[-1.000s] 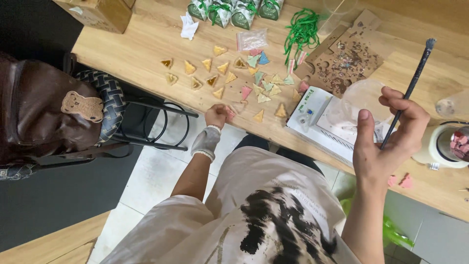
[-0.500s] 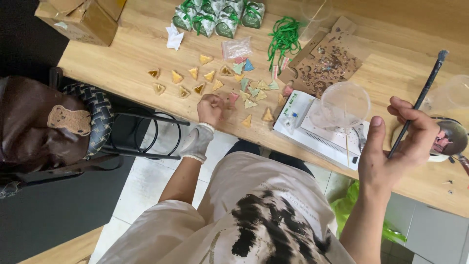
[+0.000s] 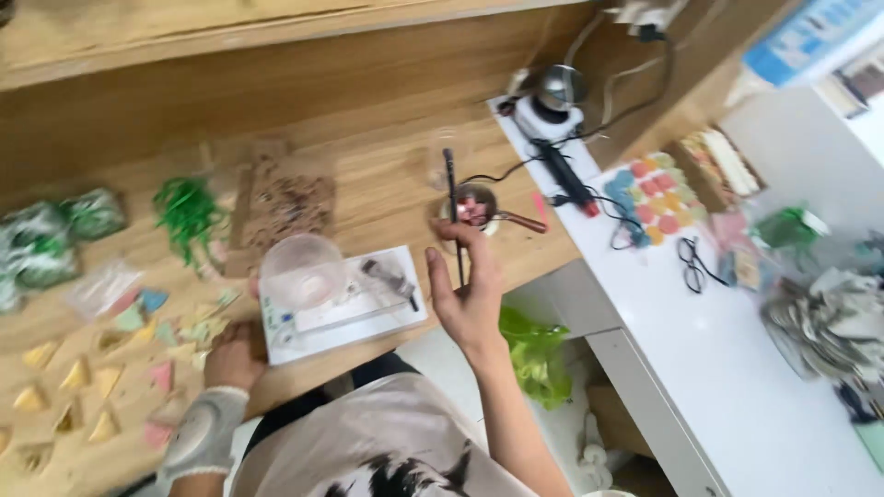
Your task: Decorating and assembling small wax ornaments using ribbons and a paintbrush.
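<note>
My right hand (image 3: 468,290) is raised over the wooden table's front edge and grips a thin dark brush (image 3: 452,207) that points up and away. Just beyond the brush tip sits a small round pot (image 3: 471,207) with red contents and a handle. My left hand (image 3: 235,354), with a grey wrist brace (image 3: 198,433), rests on the table edge beside several small coloured triangles (image 3: 120,354). Whether it holds one is hidden. Between my hands lies a white board (image 3: 354,308) with a clear plastic bowl (image 3: 301,269) on it.
A brown perforated sheet (image 3: 281,198), green strings (image 3: 187,210) and green packets (image 3: 55,235) lie farther back on the wooden table (image 3: 387,175). To the right stands a white desk (image 3: 727,368) with a coloured palette (image 3: 649,193), glasses (image 3: 692,262), cables and a small appliance (image 3: 551,101). A green bag (image 3: 534,354) sits below.
The view has swung right, bringing the white desk into sight. My right hand has moved with the brush toward the small pot. My left hand stays at the triangles.
</note>
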